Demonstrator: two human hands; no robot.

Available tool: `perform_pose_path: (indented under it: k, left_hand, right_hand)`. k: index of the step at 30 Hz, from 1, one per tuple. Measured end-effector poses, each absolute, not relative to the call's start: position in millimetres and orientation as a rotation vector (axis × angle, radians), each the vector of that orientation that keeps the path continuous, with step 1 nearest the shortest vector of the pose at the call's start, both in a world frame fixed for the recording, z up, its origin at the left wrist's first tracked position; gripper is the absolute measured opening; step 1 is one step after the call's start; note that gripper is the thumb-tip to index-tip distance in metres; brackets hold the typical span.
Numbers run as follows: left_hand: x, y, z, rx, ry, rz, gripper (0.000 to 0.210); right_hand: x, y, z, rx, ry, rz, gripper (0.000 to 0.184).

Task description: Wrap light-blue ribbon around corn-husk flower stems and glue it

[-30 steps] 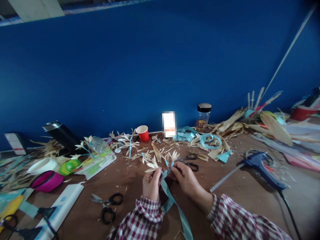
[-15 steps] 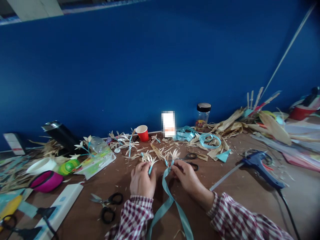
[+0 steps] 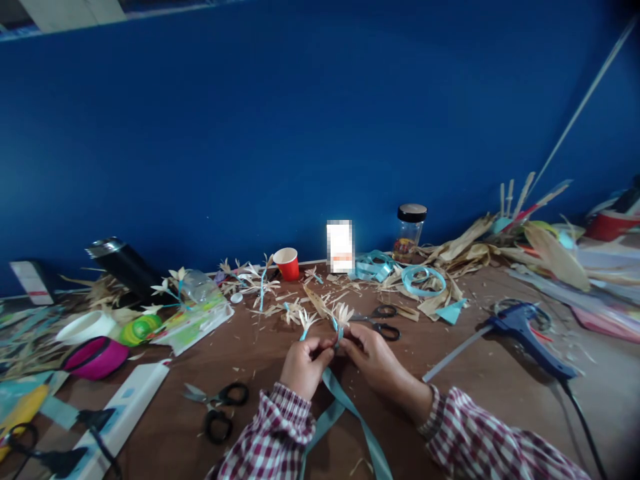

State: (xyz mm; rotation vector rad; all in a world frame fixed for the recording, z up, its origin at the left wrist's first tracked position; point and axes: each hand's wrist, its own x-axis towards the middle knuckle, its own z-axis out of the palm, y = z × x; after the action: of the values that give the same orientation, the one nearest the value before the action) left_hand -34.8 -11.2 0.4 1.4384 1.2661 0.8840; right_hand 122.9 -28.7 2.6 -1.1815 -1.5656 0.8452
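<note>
Both my hands are close together over the middle of the table. My left hand (image 3: 303, 368) is closed, its thumb and finger pinching at the top of a light-blue ribbon (image 3: 367, 433). The ribbon's two lengths cross below and hang towards me. My right hand (image 3: 375, 357) is closed around the blue stem of a pale corn-husk flower (image 3: 343, 316); the fingers hide part of the stem. Another husk flower (image 3: 307, 323) with a blue stem stands just beyond my left hand; whether that hand also holds it I cannot tell.
Scissors (image 3: 218, 413) lie left, and a second pair (image 3: 387, 331) lies behind my right hand. A blue glue gun (image 3: 530, 333) rests right, its cable trailing forward. A power strip (image 3: 120, 420), red paper cup (image 3: 289, 268), lidded jar (image 3: 409, 237) and husk scraps surround the work.
My left hand has moved right, from beside the left flower to the ribbon's top by my right hand. My right hand stays at the flower stem. The view has shifted slightly.
</note>
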Motion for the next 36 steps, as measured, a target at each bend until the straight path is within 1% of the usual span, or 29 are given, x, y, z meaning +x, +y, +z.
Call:
perform_pose_path:
  k: [5,9,11,14,16,21,26,31,36]
  left_hand:
    - [-31,-14,5,1.584,1.335,0.856,0.018]
    - [-28,-16,6,1.618,1.347,0.876,0.019]
    - [-26,-17,5,1.594,1.308,0.885,0.02]
    - [-25,-17,3,1.505,1.25,0.879,0.024]
    - [-24,-17,2,1.432,1.243,0.86,0.027]
    - [-24,-16,-3,1.362,1.226,0.833,0.028]
    - [-25,-17,-6,1.401,1.272,0.823,0.029]
    - [-26,-17,-2,1.579,1.31,0.891,0.02]
    - [-22,-20,-1,1.569,1.444,0.883,0.017]
  right_hand:
    - [125,-28,1,-1.276,-1.683,0.741,0.013]
    - [125,-27,2,-1.305,-1.663,0.776,0.015]
    - [124,-27,1,-1.304,-1.575,0.905,0.017]
    - [123,-25,-1,-1.229,-1.358,1.247,0.023]
    - [124,-24,-2,-1.139,-1.246,1.415,0.027]
    - [128,-23,-2,-1.078,-1.169,1.589,0.032]
    - [128,-22,-3,-1.088,-1.156,1.59,0.031]
    - [125,-22,-4,-1.126,-1.216,1.512,0.027]
    - [123,-22,-7,-1.187,-1.283,1.421,0.024]
